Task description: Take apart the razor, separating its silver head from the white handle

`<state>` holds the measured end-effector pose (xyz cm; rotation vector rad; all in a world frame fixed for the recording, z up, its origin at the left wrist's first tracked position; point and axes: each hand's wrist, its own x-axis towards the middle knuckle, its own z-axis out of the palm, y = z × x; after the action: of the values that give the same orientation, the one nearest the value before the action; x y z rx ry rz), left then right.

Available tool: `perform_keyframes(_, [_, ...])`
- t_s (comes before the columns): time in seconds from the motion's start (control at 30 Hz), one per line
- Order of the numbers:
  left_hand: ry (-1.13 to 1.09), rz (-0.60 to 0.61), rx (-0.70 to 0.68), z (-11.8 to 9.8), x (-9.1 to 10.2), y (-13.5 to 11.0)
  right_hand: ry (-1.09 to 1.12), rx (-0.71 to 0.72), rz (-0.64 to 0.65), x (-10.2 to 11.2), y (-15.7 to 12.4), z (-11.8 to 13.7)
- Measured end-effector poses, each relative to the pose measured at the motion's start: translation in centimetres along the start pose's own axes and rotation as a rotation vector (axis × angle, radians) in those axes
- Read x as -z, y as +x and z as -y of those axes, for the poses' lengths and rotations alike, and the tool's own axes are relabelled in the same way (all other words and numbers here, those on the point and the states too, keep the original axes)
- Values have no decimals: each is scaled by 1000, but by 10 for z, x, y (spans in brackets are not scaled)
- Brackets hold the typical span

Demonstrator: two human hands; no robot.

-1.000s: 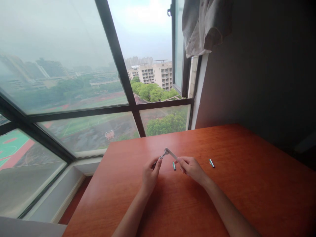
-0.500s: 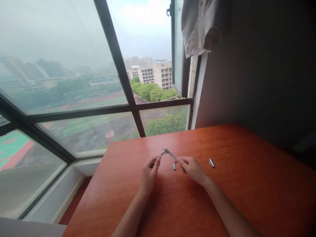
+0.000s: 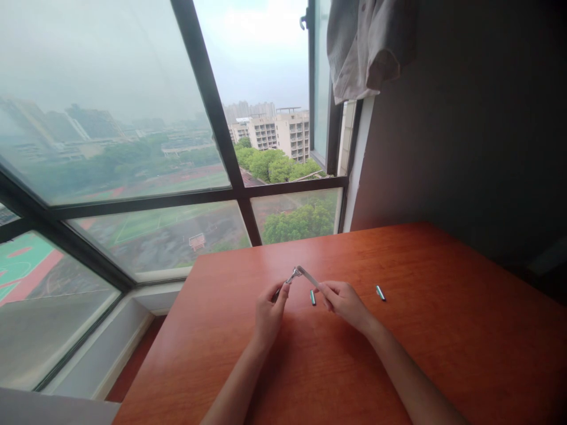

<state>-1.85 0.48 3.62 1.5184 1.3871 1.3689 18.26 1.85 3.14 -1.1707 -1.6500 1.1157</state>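
Note:
My left hand (image 3: 271, 310) is closed around a metal razor (image 3: 292, 275), its silver neck pointing up and to the right. In my right hand (image 3: 343, 302), fingers pinch a slim light-grey stick (image 3: 310, 278) that slants up to the left. The stick's far tip meets the top of the razor, so the two form a peak above the table. What kind of stick it is, I cannot make out. Just left of my right fingers lies a small razor cartridge (image 3: 313, 297) with a green and white strip. A second razor cartridge (image 3: 380, 293) rests farther right.
Both cartridges lie on a reddish-brown wooden table (image 3: 199, 342). Beyond its far edge are dark-framed windows (image 3: 239, 192), one pane swung open. A grey cloth garment (image 3: 361, 53) hangs at upper right, beside a dark wall (image 3: 452, 130).
My hands stay nearly in place. The razor and the stick's tip have shifted very slightly to the right, still touching at the top.

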Motion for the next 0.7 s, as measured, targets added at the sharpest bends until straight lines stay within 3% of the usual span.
perform_keyframes(0.47, [1, -39, 7, -2, 3, 1, -44, 36, -9, 1, 0, 6])
perform_keyframes(0.7, [-6, 17, 1, -2, -1, -1, -86, 49, -28, 2, 0, 6])
